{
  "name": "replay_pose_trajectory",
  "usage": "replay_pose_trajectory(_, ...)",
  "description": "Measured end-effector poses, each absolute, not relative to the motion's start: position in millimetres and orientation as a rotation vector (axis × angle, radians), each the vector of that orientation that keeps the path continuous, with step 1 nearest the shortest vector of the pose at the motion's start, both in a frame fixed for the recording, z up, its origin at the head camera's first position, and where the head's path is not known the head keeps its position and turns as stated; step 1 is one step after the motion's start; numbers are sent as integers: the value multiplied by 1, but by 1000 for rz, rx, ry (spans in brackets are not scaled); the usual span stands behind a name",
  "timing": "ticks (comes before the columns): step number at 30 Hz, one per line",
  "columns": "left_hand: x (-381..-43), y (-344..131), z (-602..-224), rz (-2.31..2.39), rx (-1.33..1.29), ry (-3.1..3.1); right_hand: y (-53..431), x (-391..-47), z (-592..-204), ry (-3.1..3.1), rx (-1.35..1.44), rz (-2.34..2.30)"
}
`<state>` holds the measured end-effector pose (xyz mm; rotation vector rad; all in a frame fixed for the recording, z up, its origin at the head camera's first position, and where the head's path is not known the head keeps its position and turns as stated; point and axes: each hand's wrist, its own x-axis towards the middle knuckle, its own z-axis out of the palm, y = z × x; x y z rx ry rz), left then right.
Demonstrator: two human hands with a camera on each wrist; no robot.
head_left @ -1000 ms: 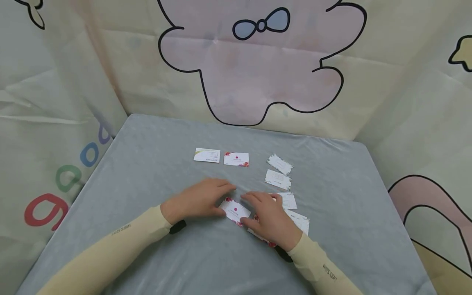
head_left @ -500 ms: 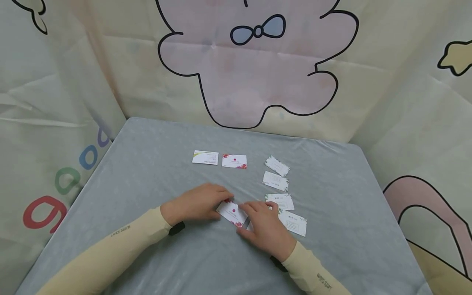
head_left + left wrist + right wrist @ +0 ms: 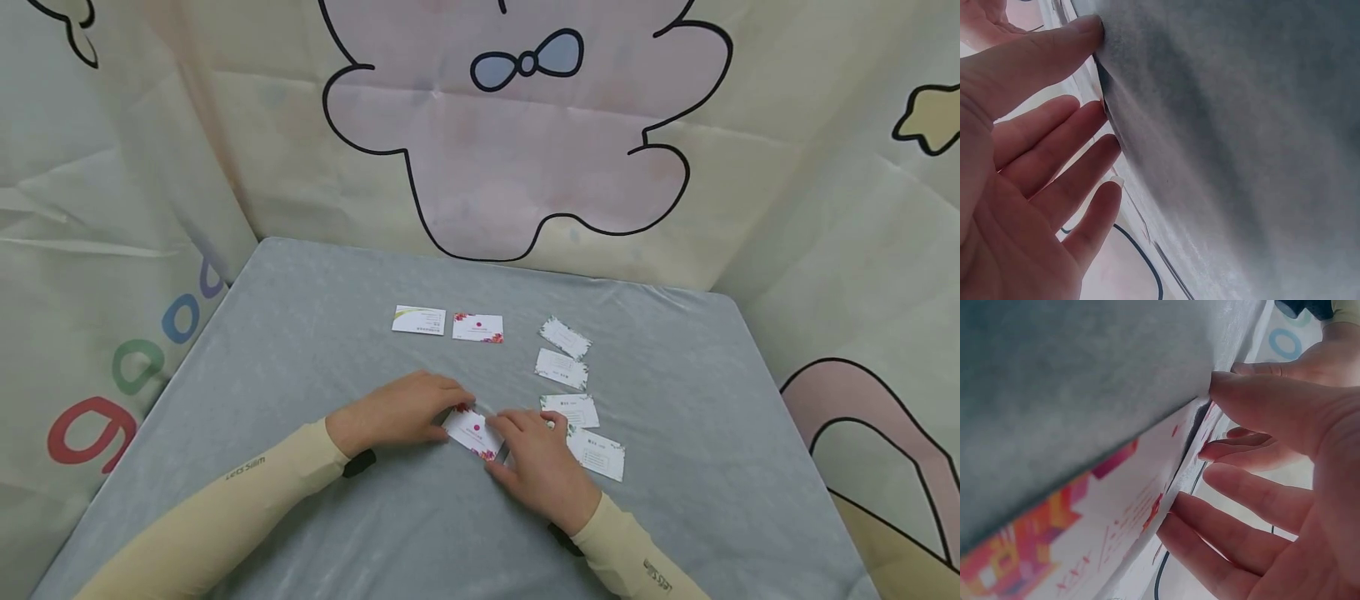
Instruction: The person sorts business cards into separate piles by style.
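Between my hands a white business card (image 3: 474,432) with red flowers at its corners lies slantwise on the grey cloth. My left hand (image 3: 405,408) is at its left side, thumb and fingertips at the edge, fingers nearly straight in the left wrist view. My right hand (image 3: 542,465) stands at its right side, thumb low and fingers spread. Beneath the right palm lies a second flowered business card (image 3: 1116,519), mostly hidden in the head view. Whether the fingertips press on the cards cannot be told.
Farther back lie a yellow-striped card (image 3: 418,320) and a red-flowered card (image 3: 477,328), side by side. Several leaf-edged white cards, including a tilted one (image 3: 566,337) and a near one (image 3: 600,454), form a column on the right. Printed curtains (image 3: 480,183) surround the grey table (image 3: 315,333).
My right hand has shifted slightly left, and the flowered card under it is now more covered. The left hand has hardly moved. The head view has tilted a little.
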<state>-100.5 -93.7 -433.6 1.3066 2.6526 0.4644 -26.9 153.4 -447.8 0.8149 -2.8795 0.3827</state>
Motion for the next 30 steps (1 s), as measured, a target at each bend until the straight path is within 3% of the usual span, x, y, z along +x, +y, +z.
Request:
replay_pose_trajectory(21,-104,-96,-440,582,1269,2693,156,-36,-447,-2854,811,421)
replay_pose_trajectory(30,-114,-95,-439,600,1218,2764,158,-60,-438,-2888,811,454)
